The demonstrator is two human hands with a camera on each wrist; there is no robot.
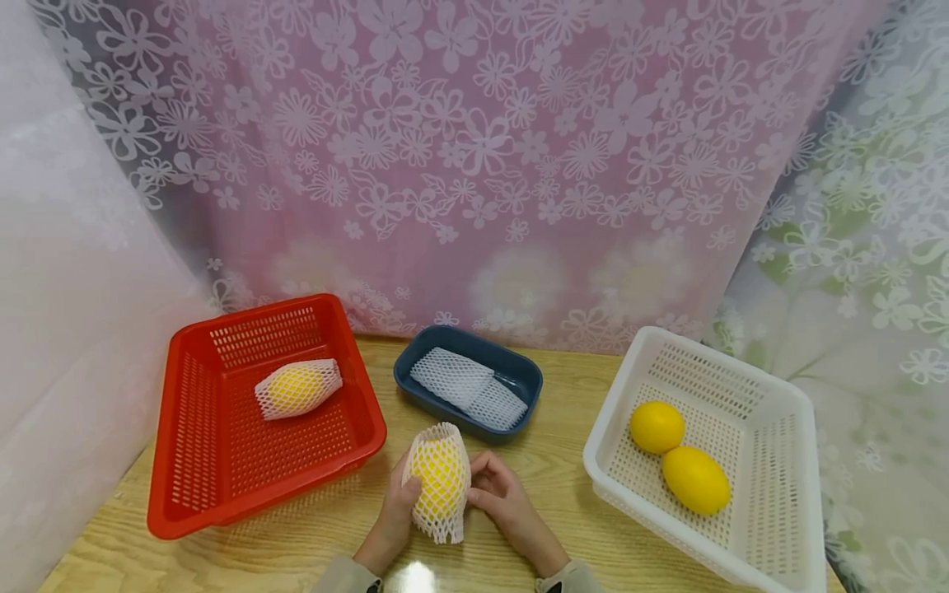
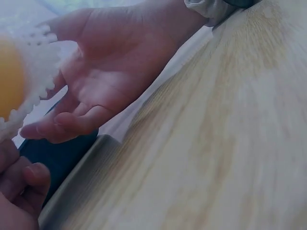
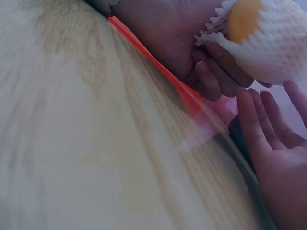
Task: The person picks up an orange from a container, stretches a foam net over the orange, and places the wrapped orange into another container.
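Note:
In the head view my left hand (image 1: 396,511) grips a yellow oval fruit (image 1: 439,476) inside a white foam net sleeve (image 1: 445,529). The thumb lies over the front of the net, and the other fingers are behind the fruit. From the other side, my right hand (image 1: 507,502) has its thumb and index fingertips at the net's right edge. The right wrist view shows this right hand (image 3: 273,153) with long, fairly straight fingers beneath the sleeve. In the left wrist view the sleeve's ragged end (image 2: 45,72) overlaps the right thumb and fingers.
A red basket (image 1: 178,395) at left holds one netted yellow fruit (image 1: 298,389). Behind my hands stands a blue tray (image 1: 415,395) with flat foam nets (image 1: 463,385). The white basket (image 1: 797,461) at right holds two bare yellow fruits (image 1: 695,480). A flowered curtain (image 1: 474,165) hangs behind.

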